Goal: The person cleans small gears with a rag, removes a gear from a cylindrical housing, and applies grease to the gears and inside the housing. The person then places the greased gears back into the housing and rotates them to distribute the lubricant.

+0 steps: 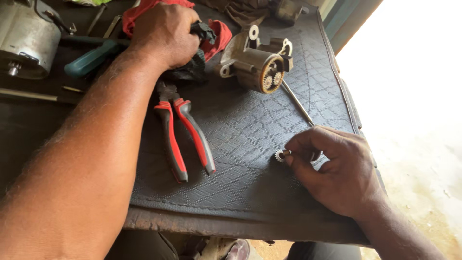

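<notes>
Right hand (337,168) is pinching a small gear (279,155) steady on the mat (250,130) while left hand (163,33) is clenching a dark part (192,67), bracing it.

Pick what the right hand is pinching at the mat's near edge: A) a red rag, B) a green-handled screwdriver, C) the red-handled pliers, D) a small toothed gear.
D: the right hand pinches a small toothed gear at its fingertips, while the red-handled pliers lie untouched on the mat.
</notes>
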A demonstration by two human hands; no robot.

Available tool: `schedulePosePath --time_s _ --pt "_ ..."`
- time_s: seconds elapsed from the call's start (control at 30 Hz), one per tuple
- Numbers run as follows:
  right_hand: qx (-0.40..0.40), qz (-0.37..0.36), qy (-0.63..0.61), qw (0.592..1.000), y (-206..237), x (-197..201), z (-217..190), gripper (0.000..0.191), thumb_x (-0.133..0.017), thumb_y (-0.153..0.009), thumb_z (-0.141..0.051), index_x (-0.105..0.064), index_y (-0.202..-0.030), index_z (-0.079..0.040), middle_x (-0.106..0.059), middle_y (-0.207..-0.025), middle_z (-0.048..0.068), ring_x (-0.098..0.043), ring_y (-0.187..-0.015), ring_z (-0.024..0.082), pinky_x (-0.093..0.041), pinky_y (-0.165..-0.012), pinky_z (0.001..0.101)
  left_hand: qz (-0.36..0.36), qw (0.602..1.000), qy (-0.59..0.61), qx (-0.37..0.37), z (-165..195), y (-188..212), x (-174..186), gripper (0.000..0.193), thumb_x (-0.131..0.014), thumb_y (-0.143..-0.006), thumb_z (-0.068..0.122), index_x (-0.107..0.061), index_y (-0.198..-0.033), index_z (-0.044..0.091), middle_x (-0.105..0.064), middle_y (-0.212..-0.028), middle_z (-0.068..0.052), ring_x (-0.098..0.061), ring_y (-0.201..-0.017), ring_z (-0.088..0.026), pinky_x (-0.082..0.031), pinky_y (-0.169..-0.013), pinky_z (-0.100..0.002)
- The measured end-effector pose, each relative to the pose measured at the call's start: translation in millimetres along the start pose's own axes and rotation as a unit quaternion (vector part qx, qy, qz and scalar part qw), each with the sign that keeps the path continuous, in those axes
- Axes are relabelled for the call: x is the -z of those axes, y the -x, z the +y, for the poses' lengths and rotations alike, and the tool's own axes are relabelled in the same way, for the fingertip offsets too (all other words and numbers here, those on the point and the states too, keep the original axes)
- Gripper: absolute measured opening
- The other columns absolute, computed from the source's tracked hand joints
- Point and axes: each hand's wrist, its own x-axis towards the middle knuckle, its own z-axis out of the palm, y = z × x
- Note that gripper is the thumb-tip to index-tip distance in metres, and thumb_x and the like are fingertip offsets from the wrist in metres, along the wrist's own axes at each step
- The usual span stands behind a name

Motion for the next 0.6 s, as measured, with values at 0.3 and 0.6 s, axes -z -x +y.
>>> schedulePosePath --time_s 0.3,0.6 --pt "0.017 -0.021 0.000 1.000 -3.1 0.8 -1.4 0.013 -0.079 -0.072 -0.007 -0.075 -0.084 -0.008 -0.077 -0.075 0.003 -0.076 -0.071 0.012 -0.060 -0.065 0.0296 -0.001 1.000 -0.002 -0.004 2.6 -0.4 -2.8 0.022 -0.072 -0.078 0.014 -0.078 -0.100 0.012 -0.073 -0.086 -0.018 -0.071 -0.077 -0.037 -0.055 -0.066 -0.050" --pt "0.035 -0.047 -0.013 0.998 -6.4 4.3 -2.9 0.016 -0.077 -0.068 -0.004 -0.076 -0.084 -0.008 -0.075 -0.075 0.002 -0.072 -0.074 0.014 -0.060 -0.065 0.0297 -0.027 0.999 0.018 0.019 3.4 3.0 2.7 0.008 -0.069 -0.086 0.011 -0.076 -0.088 0.009 -0.072 -0.077 -0.016 -0.070 -0.069 -0.033 -0.055 -0.062 -0.046"
